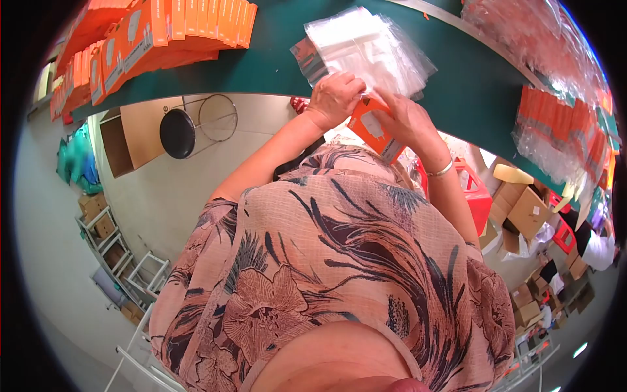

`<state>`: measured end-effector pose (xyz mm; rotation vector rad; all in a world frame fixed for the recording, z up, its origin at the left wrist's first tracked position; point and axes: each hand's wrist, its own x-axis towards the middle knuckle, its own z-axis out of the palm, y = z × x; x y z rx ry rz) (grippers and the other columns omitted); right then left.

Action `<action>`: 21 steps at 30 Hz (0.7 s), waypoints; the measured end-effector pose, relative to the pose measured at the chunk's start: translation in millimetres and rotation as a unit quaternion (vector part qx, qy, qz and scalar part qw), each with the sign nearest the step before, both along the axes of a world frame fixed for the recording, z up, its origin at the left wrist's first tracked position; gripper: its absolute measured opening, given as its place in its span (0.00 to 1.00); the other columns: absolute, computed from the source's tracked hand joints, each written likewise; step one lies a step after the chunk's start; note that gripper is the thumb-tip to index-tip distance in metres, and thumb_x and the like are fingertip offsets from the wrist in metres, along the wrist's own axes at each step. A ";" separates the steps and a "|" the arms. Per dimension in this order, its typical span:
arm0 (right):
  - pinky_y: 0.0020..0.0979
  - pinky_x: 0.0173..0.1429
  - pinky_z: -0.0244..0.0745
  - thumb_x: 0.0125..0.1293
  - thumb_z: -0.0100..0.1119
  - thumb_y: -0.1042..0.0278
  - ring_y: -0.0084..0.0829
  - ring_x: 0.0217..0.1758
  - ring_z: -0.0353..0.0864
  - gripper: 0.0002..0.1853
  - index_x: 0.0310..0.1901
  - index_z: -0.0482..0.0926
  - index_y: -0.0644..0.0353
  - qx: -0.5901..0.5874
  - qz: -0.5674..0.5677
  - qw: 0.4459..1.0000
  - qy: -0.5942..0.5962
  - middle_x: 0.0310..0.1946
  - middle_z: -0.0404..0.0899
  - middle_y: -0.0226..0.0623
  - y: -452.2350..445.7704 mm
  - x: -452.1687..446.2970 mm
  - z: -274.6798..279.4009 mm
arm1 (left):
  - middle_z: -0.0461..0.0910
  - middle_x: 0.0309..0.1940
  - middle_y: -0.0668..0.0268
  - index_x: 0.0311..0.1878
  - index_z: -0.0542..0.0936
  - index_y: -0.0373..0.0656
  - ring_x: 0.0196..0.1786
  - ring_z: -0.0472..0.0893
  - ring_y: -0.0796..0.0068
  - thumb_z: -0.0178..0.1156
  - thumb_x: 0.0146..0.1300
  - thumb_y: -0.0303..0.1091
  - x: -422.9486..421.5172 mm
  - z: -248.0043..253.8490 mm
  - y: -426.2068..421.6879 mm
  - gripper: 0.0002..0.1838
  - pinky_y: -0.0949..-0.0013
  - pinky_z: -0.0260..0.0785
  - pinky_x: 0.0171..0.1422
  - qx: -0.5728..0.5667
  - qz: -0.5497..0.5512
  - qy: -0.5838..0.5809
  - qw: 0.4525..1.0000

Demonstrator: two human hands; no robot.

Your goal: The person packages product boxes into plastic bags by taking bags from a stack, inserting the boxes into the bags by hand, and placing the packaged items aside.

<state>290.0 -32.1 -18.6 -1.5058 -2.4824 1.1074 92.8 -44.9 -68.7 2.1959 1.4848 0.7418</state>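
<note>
An orange box (373, 127) with a white device pictured on its front is tilted in front of my body. My right hand (408, 124) is closed on its right side, fingers across the front. My left hand (335, 98) is closed beside the box's upper corner, its curled fingers at the near edge of a clear plastic bag; the fingertips are partly hidden. Just beyond both hands, a loose pile of clear plastic bags (372, 49) lies on the green table (268, 72).
Rows of orange boxes (147, 42) stand at the table's left. Bagged orange boxes (562, 124) lie at the right, with more plastic-wrapped packs (516, 32) behind. Below are a black round stool (177, 134), a cardboard box (134, 137) and a red plastic stool (473, 196).
</note>
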 end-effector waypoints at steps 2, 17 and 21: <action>0.39 0.48 0.75 0.64 0.57 0.61 0.48 0.44 0.81 0.25 0.63 0.72 0.57 -0.010 -0.016 1.000 0.003 0.43 0.81 0.51 -0.5 -1.7 1.4 | 0.76 0.31 0.66 0.32 0.76 0.48 0.38 0.78 0.61 0.60 0.54 0.29 -4.8 2.2 -3.9 0.03 0.60 0.71 0.42 0.026 0.020 -0.007 0.999; 0.20 0.40 0.74 0.68 0.61 0.65 0.17 0.35 0.76 0.18 0.58 0.77 0.60 -0.064 -0.323 0.895 0.300 0.35 0.79 0.29 -21.2 -23.0 -46.0 | 0.79 0.27 0.65 0.32 0.73 0.46 0.31 0.80 0.61 0.64 0.57 0.33 -23.5 -28.1 -37.1 0.08 0.61 0.72 0.36 -0.120 0.178 -0.014 0.977; 0.19 0.39 0.73 0.68 0.60 0.66 0.16 0.35 0.76 0.16 0.55 0.77 0.62 -0.075 -0.349 0.889 0.287 0.35 0.79 0.30 -21.8 -27.7 -45.5 | 0.78 0.28 0.62 0.32 0.73 0.44 0.32 0.80 0.60 0.65 0.56 0.32 -30.0 -21.3 -44.7 0.09 0.61 0.72 0.35 -0.007 0.098 -0.083 0.992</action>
